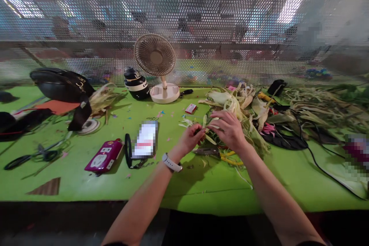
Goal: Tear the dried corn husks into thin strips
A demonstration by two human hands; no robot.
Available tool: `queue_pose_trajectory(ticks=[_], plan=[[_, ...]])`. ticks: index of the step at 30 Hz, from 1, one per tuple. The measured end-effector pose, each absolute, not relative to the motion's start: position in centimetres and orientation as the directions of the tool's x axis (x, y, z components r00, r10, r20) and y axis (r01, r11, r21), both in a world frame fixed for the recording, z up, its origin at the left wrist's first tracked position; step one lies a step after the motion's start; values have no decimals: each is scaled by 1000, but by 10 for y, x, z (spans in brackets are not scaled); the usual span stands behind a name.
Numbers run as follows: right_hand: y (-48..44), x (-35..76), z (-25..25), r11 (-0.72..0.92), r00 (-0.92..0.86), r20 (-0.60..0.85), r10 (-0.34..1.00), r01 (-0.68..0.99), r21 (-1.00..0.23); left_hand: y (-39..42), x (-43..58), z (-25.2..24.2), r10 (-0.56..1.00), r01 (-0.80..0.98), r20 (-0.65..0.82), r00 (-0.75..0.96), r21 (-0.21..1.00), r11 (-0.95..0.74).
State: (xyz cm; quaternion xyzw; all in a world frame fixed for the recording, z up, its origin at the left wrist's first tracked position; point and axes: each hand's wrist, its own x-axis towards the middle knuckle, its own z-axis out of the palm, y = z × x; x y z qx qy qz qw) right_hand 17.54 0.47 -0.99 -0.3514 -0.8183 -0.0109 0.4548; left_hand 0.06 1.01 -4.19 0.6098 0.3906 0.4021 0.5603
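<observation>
Both my hands meet over the middle of the green table (pixel 201 184). My left hand (pixel 191 138), with a pale watch band on its wrist, is closed in a pinch on a thin strip of pale corn husk (pixel 205 122). My right hand (pixel 228 128) curls over the same strip from the right, fingers closed on it. Just under the hands lie yellow-handled pliers (pixel 223 155). A heap of corn husks (pixel 239 102) lies right behind my right hand.
A small desk fan (pixel 157 65) stands at the back centre, with a dark bottle (pixel 135 82) to its left. A black bag (pixel 59 84), black scissors (pixel 27 157), a magenta power strip (pixel 104 155) and a phone (pixel 145 140) lie left. Dried leaves and black cables (pixel 319 115) cover the right.
</observation>
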Motion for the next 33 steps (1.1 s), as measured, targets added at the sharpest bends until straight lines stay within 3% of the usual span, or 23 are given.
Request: queue_pose_trajectory(ticks=[5,11,15,21,24,29,33], plan=[[4,162,-19,769,-452,689,566,591,-245,3,7,-51,861,108,224,457,947,-304],[3,159,-21,621,-352,642,681,743,-252,-9,9,-38,819,84,179,545,961,-265],[4,161,-23,617,-290,656,697,707,-344,-16,7,-22,805,66,147,575,972,-225],[5,158,-20,636,-211,628,749,499,-590,-15,8,-27,803,82,166,573,963,-257],[5,157,-17,611,-141,635,760,487,-624,-10,9,-36,820,46,169,546,972,-230],[5,161,-16,497,134,658,741,550,-671,1,7,-40,904,7,187,383,979,-206],[5,163,-14,421,106,573,813,573,-703,5,5,-39,933,14,228,279,970,-241]])
